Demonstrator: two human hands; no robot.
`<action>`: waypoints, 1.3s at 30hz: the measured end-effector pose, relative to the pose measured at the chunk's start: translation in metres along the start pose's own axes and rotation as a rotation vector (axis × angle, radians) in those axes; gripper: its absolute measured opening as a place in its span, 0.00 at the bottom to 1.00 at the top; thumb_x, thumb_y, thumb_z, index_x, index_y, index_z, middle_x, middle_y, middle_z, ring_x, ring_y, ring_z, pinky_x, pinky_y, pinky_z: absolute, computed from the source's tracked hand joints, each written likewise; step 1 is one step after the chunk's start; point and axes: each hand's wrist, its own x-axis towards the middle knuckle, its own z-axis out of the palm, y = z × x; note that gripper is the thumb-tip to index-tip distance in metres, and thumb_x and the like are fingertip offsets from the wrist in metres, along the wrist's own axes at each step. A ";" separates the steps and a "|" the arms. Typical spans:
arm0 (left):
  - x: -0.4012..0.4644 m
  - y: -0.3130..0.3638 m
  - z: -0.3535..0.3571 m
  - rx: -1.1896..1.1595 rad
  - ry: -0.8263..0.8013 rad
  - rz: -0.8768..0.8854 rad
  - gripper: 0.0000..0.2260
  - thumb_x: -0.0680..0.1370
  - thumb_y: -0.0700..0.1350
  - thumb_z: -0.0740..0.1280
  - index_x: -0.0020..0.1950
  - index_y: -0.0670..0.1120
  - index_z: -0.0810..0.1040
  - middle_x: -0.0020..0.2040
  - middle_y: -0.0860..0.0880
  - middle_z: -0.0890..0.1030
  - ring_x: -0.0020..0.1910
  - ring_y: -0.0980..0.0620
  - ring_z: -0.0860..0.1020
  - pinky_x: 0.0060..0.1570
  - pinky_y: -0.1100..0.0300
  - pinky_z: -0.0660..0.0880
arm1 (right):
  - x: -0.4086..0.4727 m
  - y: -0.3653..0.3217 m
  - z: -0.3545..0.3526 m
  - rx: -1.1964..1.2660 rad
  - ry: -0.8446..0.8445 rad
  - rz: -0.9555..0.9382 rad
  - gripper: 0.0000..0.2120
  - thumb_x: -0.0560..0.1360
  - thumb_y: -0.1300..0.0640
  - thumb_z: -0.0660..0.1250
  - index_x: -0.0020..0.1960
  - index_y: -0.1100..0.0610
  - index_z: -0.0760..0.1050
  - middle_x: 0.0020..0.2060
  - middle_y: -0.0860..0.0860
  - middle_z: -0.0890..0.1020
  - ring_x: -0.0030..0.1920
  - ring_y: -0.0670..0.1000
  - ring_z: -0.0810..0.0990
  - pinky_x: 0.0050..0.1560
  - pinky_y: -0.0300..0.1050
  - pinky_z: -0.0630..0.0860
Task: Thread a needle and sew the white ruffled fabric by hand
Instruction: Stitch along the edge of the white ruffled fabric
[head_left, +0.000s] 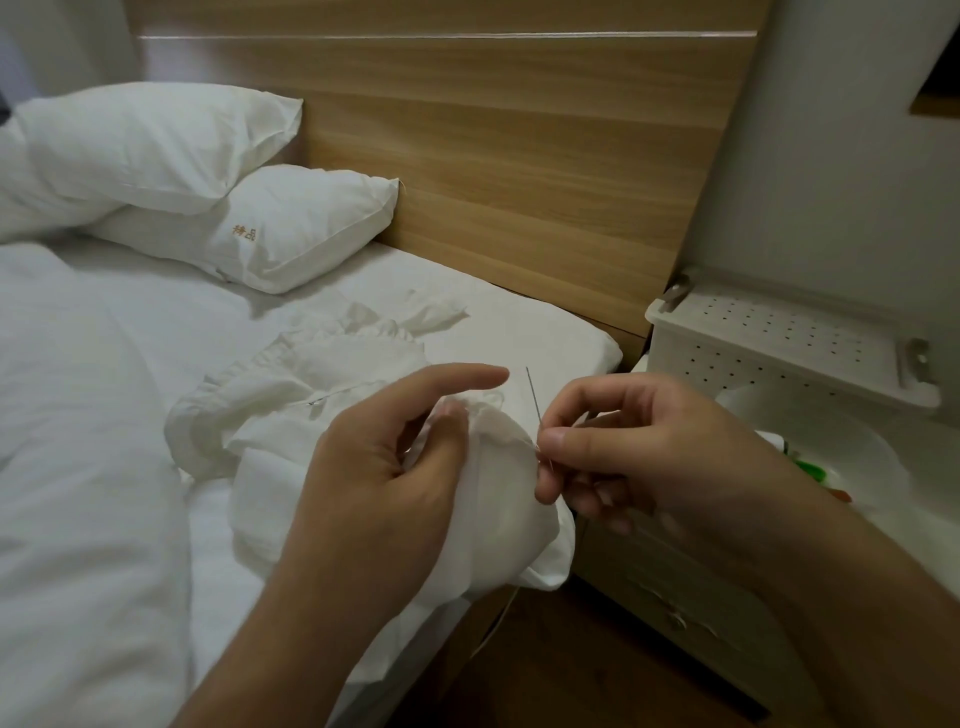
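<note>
Fabric: white ruffled fabric (322, 410) lies bunched on the bed (104, 415) near its right edge, one end lifted and draped over the edge in front of the person.
Bed: white sheet and duvet, two white pillows (249, 223) stacked against the wooden headboard (519, 156).
Nightstand: white perforated shelf unit (779, 338) stands just beside the bed, to the right.
Left hand: left hand (384, 467) has its grip closed around a fold of the fabric, thumb and lower fingers pinching it, forefinger stretched out free.
Right hand: right hand (639, 452) has its grip pinched shut on the needle.
Needle: needle (533, 397) stands nearly upright, touching the fabric's edge between both hands.
</note>
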 end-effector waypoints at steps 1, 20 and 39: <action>0.000 -0.001 0.000 -0.006 0.009 0.002 0.17 0.84 0.39 0.66 0.57 0.60 0.87 0.36 0.64 0.80 0.36 0.63 0.78 0.36 0.73 0.71 | 0.000 0.000 -0.001 0.015 -0.003 0.000 0.04 0.78 0.62 0.70 0.46 0.62 0.81 0.37 0.60 0.85 0.32 0.53 0.76 0.27 0.40 0.72; 0.003 -0.004 -0.003 -0.114 0.172 -0.072 0.15 0.83 0.38 0.68 0.58 0.59 0.85 0.39 0.50 0.83 0.36 0.46 0.79 0.32 0.59 0.74 | -0.002 -0.003 -0.020 -0.218 -0.079 -0.070 0.07 0.73 0.58 0.74 0.50 0.52 0.86 0.40 0.57 0.87 0.38 0.56 0.82 0.42 0.47 0.80; 0.004 -0.008 -0.004 -0.095 0.230 -0.141 0.11 0.83 0.41 0.69 0.53 0.56 0.87 0.46 0.61 0.86 0.48 0.61 0.84 0.43 0.71 0.78 | 0.008 0.013 -0.036 0.144 0.218 -0.328 0.08 0.65 0.58 0.76 0.41 0.61 0.84 0.30 0.55 0.76 0.32 0.53 0.73 0.32 0.44 0.74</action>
